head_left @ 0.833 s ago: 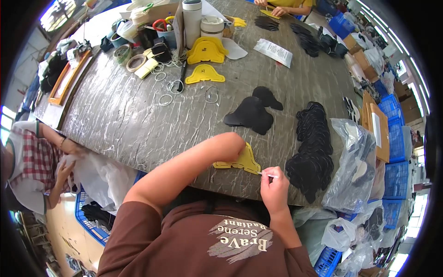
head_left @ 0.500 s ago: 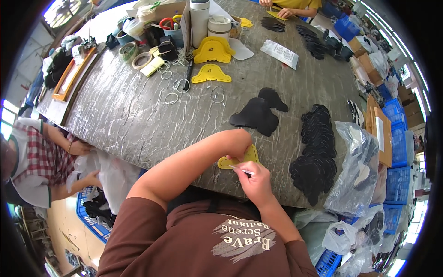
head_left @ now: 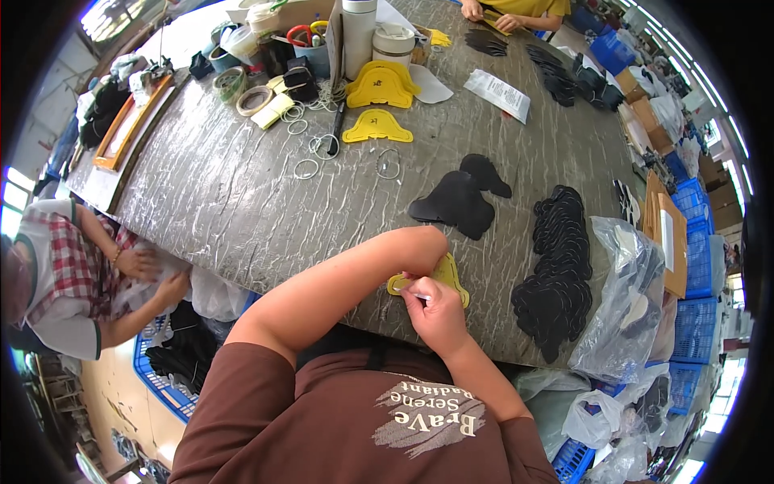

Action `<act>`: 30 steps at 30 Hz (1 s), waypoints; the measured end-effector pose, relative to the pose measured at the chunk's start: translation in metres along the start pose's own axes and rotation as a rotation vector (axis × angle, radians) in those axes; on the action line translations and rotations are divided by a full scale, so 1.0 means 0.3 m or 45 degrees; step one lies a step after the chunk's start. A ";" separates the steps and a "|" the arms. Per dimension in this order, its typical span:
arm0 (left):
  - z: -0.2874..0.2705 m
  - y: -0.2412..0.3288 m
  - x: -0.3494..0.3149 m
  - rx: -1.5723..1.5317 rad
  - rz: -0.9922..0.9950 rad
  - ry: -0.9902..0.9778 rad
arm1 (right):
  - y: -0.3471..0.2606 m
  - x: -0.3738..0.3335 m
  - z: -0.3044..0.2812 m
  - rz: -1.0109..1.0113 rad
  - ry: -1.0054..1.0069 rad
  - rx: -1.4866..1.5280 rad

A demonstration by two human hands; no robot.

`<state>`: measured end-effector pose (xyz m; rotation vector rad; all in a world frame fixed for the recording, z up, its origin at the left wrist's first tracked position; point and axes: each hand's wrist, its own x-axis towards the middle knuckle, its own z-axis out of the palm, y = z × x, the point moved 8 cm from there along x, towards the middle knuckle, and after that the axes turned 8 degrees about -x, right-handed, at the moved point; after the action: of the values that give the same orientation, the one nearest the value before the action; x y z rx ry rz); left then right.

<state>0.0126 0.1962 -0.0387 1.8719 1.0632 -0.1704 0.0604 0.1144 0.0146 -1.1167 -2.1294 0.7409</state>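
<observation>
Pinching a slim white stick (head_left: 422,296) between thumb and fingers, the right hand (head_left: 440,315) is closed, its knuckles over the near edge of a yellow template (head_left: 455,280). The stick's tip is too small to place exactly. The template lies flat on the grey table (head_left: 258,210), close to its near edge and directly before the person; its left end and right flank show around the hands.

The left hand (head_left: 434,250) is bent down at the template's far side, forearm crossing from lower left. Its fingers are hidden behind the wrist; cannot tell how far they are spread or whether they grip.

Surroundings: beyond the left hand, slightly right, a small pile of black rounded pieces (head_left: 455,202). Farther right, a long overlapping row of black pieces (head_left: 556,262), with a clear plastic bag (head_left: 617,306) just beside it. Toward the far side, a single yellow piece (head_left: 377,127) lies in front of a yellow stack (head_left: 382,85); pale loops (head_left: 306,168) lie to its left, a white packet (head_left: 497,95) to its right.
</observation>
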 end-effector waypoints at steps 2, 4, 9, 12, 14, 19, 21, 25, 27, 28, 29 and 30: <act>-0.002 0.006 -0.006 -0.018 -0.010 -0.004 | 0.003 -0.003 -0.004 -0.003 -0.013 0.012; -0.002 0.012 -0.009 0.039 -0.022 -0.010 | 0.036 -0.008 -0.024 0.080 0.053 0.122; 0.009 0.007 -0.002 0.055 -0.010 -0.043 | 0.079 -0.007 -0.073 0.185 0.077 0.178; -0.002 0.013 -0.018 -0.009 -0.035 -0.020 | 0.101 -0.008 -0.087 0.268 0.060 0.199; -0.004 0.012 -0.020 -0.044 -0.058 -0.016 | 0.111 -0.012 -0.104 0.237 0.126 0.234; -0.014 0.027 -0.032 -0.051 -0.040 0.015 | 0.139 -0.011 -0.142 0.277 0.152 0.192; -0.007 0.018 -0.022 -0.022 -0.039 -0.003 | 0.143 -0.015 -0.150 0.268 0.160 0.167; -0.004 0.016 -0.022 0.040 -0.041 -0.035 | 0.149 -0.024 -0.149 0.300 0.147 0.151; -0.003 0.014 -0.021 0.047 -0.022 -0.021 | 0.146 -0.026 -0.153 0.287 0.163 0.150; -0.006 0.020 -0.021 0.053 -0.002 -0.009 | 0.144 -0.027 -0.158 0.288 0.164 0.140; -0.005 0.022 -0.022 0.053 0.001 -0.011 | 0.144 -0.028 -0.161 0.290 0.164 0.131; -0.005 0.020 -0.022 0.040 -0.016 -0.014 | 0.143 -0.030 -0.159 0.292 0.166 0.129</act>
<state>0.0125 0.1925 -0.0305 1.8908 1.0706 -0.2057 0.1211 0.1366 0.0129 -1.3308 -1.8549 0.8459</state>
